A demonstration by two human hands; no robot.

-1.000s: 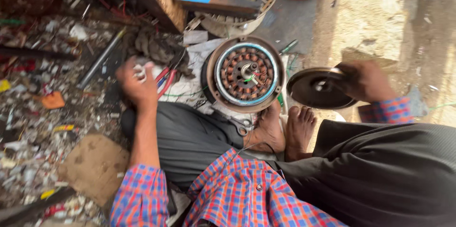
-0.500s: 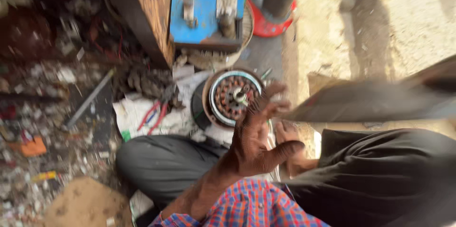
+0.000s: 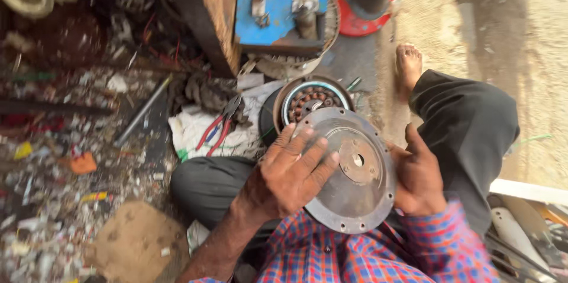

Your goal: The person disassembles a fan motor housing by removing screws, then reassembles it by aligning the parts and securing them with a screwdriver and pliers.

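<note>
Two hands hold a round grey metal cover plate (image 3: 355, 170) with a centre hole and small rim holes above the lap: the left hand (image 3: 293, 173) lies flat with fingers spread on its face, the right hand (image 3: 419, 177) grips its rim. Just behind sits a round motor stator with copper windings (image 3: 310, 100). Red-handled pliers (image 3: 220, 124) rest on white cloth (image 3: 195, 132) nearby; littered ground crowds the left, bare sandy floor lies right.
</note>
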